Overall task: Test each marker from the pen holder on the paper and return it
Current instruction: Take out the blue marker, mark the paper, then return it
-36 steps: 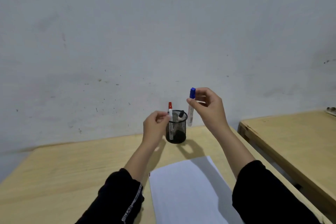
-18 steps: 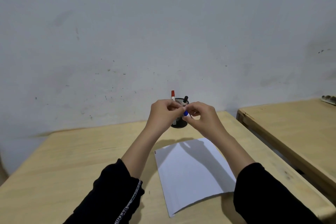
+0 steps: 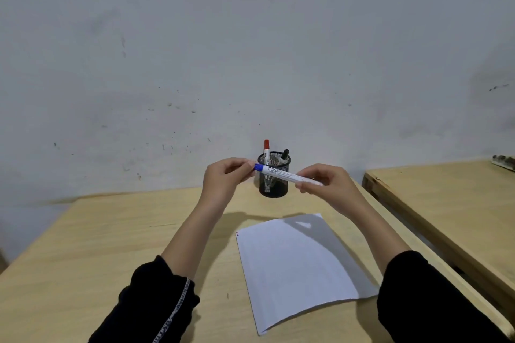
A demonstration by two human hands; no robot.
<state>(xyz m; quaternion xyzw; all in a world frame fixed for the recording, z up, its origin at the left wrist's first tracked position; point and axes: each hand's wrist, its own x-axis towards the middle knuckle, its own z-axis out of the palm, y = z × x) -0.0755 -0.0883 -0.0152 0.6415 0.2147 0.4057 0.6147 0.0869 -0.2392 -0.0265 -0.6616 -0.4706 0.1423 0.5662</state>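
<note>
A white marker with a blue cap (image 3: pixel 281 173) lies level in the air in front of the black mesh pen holder (image 3: pixel 274 178). My left hand (image 3: pixel 225 177) pinches its blue cap end. My right hand (image 3: pixel 324 184) grips the other end of the barrel. Two markers stand in the holder: a red-capped marker (image 3: pixel 266 149) on the left and a black-capped marker (image 3: pixel 284 156) leaning right. A white sheet of paper (image 3: pixel 298 264) lies on the wooden table (image 3: pixel 97 253) below my hands.
A second wooden table (image 3: pixel 446 198) stands to the right across a narrow gap, with a small object (image 3: pixel 504 161) at its far edge. A grey wall rises right behind the pen holder.
My right hand brought the blue-capped marker down from upright above the holder to level in front of it. My left hand left the holder and took the cap end.
</note>
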